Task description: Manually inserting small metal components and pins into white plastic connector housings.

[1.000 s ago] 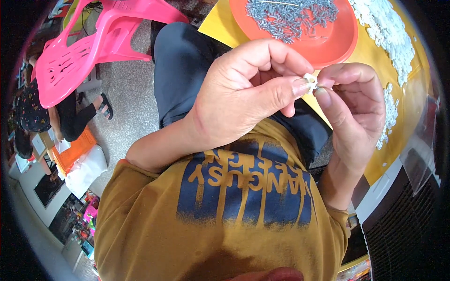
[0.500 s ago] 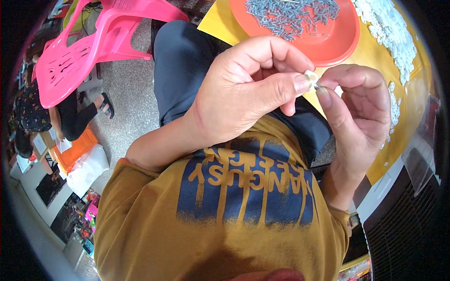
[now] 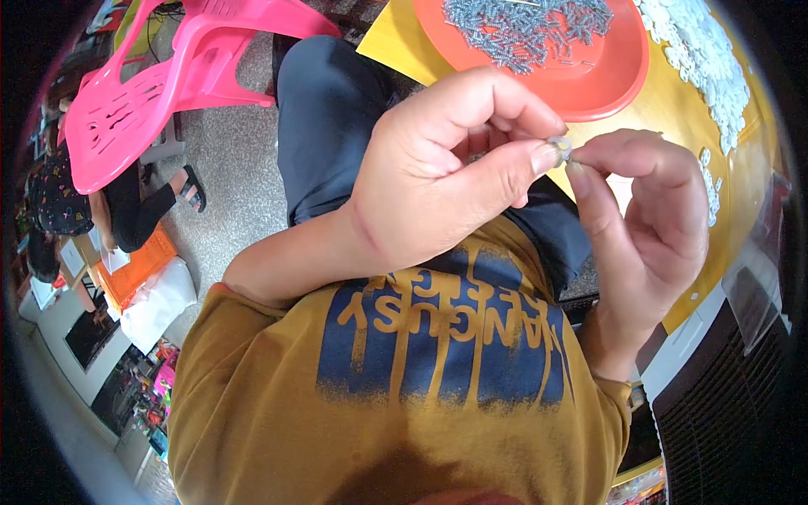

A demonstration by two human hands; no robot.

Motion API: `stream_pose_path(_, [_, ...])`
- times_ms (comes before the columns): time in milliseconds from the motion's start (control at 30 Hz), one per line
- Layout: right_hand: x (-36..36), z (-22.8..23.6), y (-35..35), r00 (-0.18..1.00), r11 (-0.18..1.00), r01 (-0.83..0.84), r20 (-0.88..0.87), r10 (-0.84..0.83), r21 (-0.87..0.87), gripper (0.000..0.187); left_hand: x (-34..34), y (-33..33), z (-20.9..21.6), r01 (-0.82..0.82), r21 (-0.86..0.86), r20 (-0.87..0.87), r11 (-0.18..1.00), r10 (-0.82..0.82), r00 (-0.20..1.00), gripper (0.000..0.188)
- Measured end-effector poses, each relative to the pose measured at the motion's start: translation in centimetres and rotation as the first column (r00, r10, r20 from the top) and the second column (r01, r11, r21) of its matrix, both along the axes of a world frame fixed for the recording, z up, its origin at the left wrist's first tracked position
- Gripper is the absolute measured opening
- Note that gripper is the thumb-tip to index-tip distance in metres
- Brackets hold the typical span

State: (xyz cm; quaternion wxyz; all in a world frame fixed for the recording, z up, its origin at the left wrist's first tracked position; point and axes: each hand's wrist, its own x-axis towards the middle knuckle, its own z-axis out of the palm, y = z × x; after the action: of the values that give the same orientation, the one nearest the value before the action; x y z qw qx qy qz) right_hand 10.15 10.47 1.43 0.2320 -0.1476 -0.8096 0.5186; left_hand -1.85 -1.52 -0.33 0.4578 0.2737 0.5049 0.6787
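My left hand [image 3: 459, 164] pinches a small white plastic piece [image 3: 561, 146] between thumb and forefinger, above my lap near the table edge. Close against it, my right hand [image 3: 648, 198] has its thumb and forefinger pressed together at the piece's near right side. A small grey metal part shows at those right fingertips in the earlier frame; now the fingers hide most of it. Beyond my hands, a red-orange plastic dish [image 3: 602, 93] holds a heap of small grey coil-like metal pieces [image 3: 522, 34], which look like springs.
Many white plastic pieces [image 3: 711, 76] lie heaped along the right of the yellow table [image 3: 665, 139]. A pink plastic chair [image 3: 126, 126] stands at the far left. Another person [image 3: 63, 198] sits beyond it, near an orange package [image 3: 139, 265] and a white bag [image 3: 160, 303].
The white piece has turned slightly between my left fingers. My right forefinger has straightened toward it, and the right hand has shifted a little to the right and nearer.
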Motion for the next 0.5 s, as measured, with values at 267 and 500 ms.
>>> stream_pose_path(267, [0.13, 0.19, 0.08, 0.998, 1.0, 0.012, 0.056, -0.011, -0.024, 0.02, 0.34, 0.29, -0.54, -0.004, 0.03, -0.258, 1.0, 0.012, 0.966, 0.016])
stream_pose_path(500, [-0.15, -0.74, -0.41, 0.992, 0.96, 0.07, -0.086, -0.096, -0.271, 0.02, 0.03, 0.6, -0.37, 0.018, 0.016, 0.021, 1.0, -0.018, 1.0, 0.016])
